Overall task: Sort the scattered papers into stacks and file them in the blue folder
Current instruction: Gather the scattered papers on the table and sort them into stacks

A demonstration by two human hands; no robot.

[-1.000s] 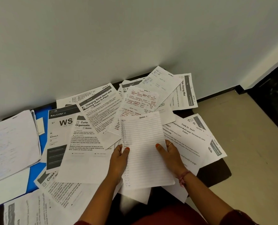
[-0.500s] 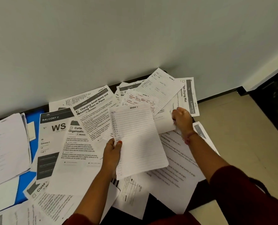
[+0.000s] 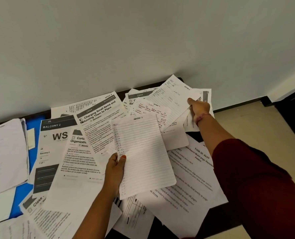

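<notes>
From the head camera, loose papers (image 3: 84,171) lie all over a dark table (image 3: 229,219), one on top of another. Some lie flat and some stick out past the table's edge.

The left hand (image 3: 114,171) holds a lined sheet (image 3: 143,152) by its left edge, thumb on top and fingers under. The sheet is lifted a little above the pile, and its far end bends up.

The right hand (image 3: 199,107) reaches to the back right corner, near the wall (image 3: 143,40). It is on a written sheet (image 3: 170,99) that lies on other pages there. The fingers look curled at the sheet's edge, but whether they really pinch it cannot be told.

The blue folder (image 3: 21,200) lies at the left side of the table. A thick stack (image 3: 5,152) rests on it, and more pages cover its right part, so only strips of blue show.

Paper like this is very light and thin. It is floppy, so a sheet held by one corner will droop and may fold. It likely tears or creases if pulled hard from under other pages. Sheets also slide on each other, so a tug on one may drag its neighbours off the table.

The best place to take hold is probably a free edge or corner that sticks out, with the thumb on top and fingers below. A stack is stiffer, and likely wants both hands on its two long sides.
</notes>
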